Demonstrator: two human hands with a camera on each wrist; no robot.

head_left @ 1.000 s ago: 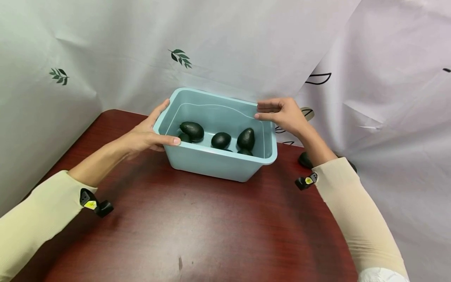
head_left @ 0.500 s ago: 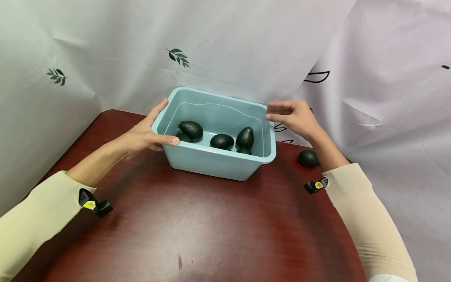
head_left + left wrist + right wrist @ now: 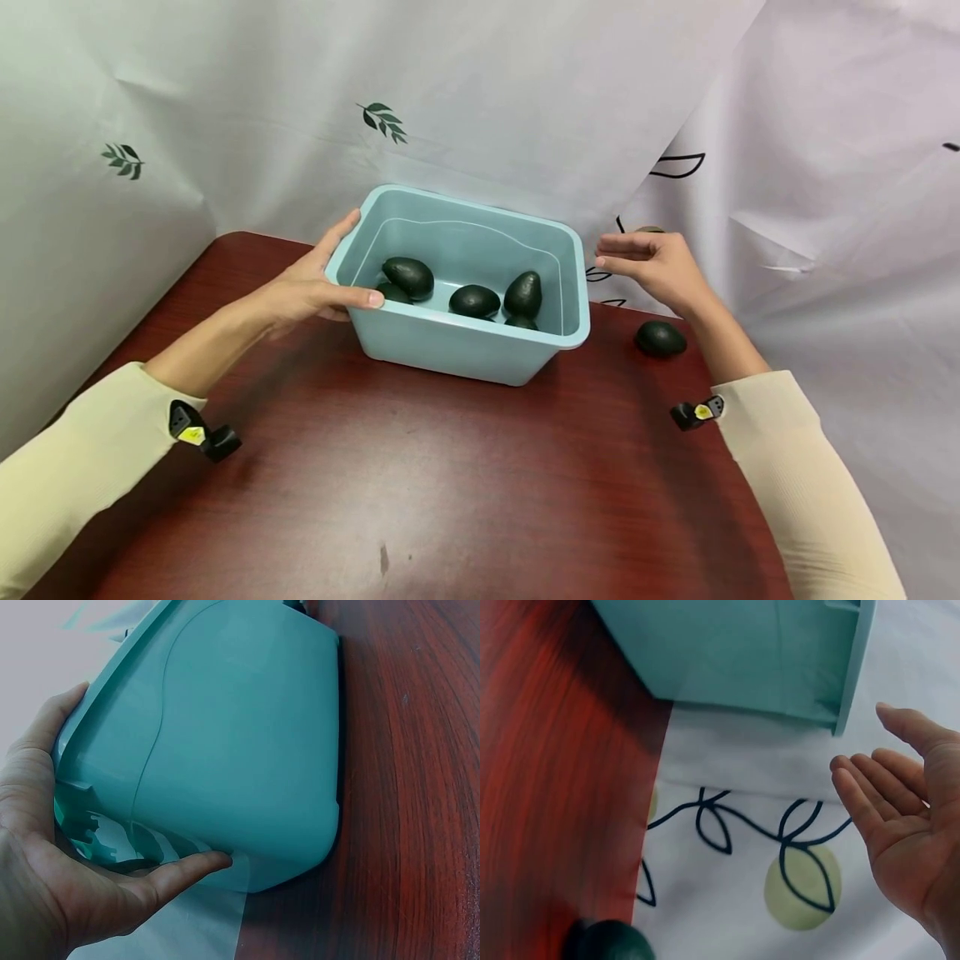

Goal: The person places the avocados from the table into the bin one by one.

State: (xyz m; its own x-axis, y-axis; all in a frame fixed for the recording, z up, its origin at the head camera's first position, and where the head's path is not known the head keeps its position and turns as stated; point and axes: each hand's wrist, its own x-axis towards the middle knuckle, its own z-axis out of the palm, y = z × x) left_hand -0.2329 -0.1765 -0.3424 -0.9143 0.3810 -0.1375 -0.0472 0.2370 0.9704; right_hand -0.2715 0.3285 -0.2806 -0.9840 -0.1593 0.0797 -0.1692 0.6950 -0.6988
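A light blue plastic bin [image 3: 450, 346] stands on the table by the back wall, with several dark green avocados inside, such as one avocado [image 3: 408, 277] at its left and another [image 3: 523, 293] at its right. My left hand [image 3: 307, 287] holds the bin's left end, thumb over the front rim and a finger up at the back corner. In the left wrist view, this hand [image 3: 82, 877] spans the bin's end. To the right of the bin, my right hand [image 3: 660, 268] hovers with relaxed fingers, holding nothing; the right wrist view shows its bare palm [image 3: 907, 859].
One more avocado [image 3: 660, 338] lies on the dark red wooden table [image 3: 420, 483], right of the bin and below my right hand. White cloth [image 3: 480, 100] with leaf prints hangs along the back and sides.
My right hand has moved right and slightly down, from over the bin's right end to outside it. The middle avocado has shifted slightly. My left hand stays on the bin.
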